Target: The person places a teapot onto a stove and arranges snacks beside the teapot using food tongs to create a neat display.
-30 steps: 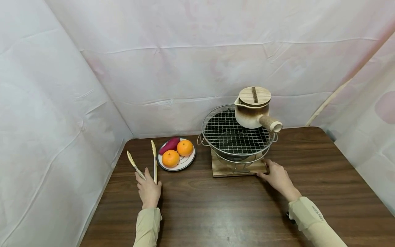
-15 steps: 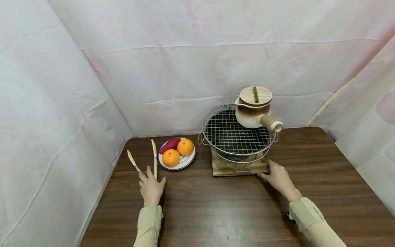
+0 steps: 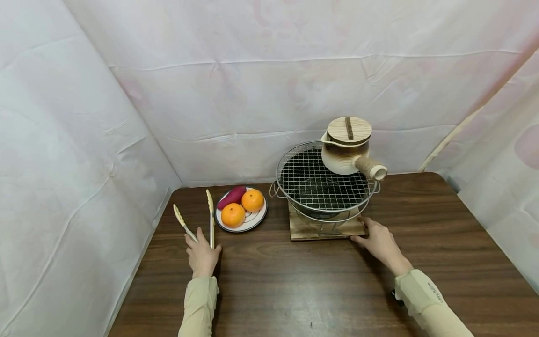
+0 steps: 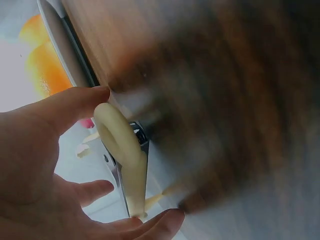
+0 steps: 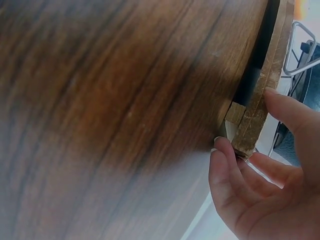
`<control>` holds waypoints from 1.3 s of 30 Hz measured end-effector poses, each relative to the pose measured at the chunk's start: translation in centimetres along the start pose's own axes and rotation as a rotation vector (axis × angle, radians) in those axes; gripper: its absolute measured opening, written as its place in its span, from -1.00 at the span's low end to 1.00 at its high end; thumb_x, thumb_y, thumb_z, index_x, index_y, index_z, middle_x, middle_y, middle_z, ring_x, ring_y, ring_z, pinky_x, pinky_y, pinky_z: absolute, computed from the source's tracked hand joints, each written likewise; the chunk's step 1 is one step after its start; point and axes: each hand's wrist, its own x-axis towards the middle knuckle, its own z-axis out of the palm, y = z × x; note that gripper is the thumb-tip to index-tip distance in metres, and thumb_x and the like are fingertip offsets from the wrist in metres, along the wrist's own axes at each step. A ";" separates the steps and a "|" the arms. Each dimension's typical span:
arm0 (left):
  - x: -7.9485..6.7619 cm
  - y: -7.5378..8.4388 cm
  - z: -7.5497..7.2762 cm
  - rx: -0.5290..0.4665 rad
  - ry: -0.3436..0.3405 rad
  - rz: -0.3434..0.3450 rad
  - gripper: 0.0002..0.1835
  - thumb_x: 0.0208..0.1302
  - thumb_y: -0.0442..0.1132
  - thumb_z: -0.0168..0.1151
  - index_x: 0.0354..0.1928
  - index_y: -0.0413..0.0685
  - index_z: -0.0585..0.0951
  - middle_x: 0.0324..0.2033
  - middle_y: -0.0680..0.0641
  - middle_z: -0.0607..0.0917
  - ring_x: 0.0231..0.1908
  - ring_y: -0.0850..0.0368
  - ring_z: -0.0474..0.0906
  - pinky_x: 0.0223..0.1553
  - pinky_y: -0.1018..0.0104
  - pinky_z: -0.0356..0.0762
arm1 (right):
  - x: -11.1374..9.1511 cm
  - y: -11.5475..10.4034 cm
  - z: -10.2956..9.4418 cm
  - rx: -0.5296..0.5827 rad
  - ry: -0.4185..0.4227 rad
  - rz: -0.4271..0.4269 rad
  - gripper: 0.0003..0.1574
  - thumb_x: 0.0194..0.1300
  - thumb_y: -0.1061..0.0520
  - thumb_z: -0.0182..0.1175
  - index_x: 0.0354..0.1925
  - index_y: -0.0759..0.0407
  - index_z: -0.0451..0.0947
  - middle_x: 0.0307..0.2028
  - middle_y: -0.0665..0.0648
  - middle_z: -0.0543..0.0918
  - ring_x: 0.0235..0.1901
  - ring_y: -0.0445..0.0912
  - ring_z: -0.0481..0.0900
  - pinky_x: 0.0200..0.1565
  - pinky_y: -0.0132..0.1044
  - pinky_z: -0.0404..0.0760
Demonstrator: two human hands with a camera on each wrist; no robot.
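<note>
My left hand (image 3: 203, 256) is spread over the handle end of a pair of tongs (image 3: 211, 224) with cream tips, lying with its arms apart on the table. In the left wrist view the thumb and fingers (image 4: 95, 192) stand either side of the looped cream handle (image 4: 122, 145), not closed on it. My right hand (image 3: 380, 242) holds the near right corner of a wooden board (image 3: 307, 232); the right wrist view has the thumb on its edge and fingers at its corner. On the board stands a round grill with a wire rack (image 3: 311, 187).
On the rack's right side sits a lidded clay teapot (image 3: 343, 159), its wrapped handle pointing right. A plate (image 3: 257, 223) beside the tongs bears two orange fruits (image 3: 233, 215) and a purple sweet potato (image 3: 232, 197). White fabric hangs behind the table.
My left hand shifted slightly right and forward with fingers spreading, then back left over the tongs' handle. My right hand has kept its place on the board's corner.
</note>
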 end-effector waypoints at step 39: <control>5.4 -0.5 0.6 -0.051 0.103 -0.139 0.36 -0.01 0.08 0.47 0.44 -0.47 -0.31 0.20 -0.64 0.18 0.15 -0.53 0.20 0.03 -0.26 0.41 | -0.1 -0.3 -0.1 -0.007 0.002 0.020 -0.24 0.17 -0.02 0.33 0.20 0.41 0.39 0.00 0.47 0.61 -0.04 0.34 0.61 -0.11 0.21 0.54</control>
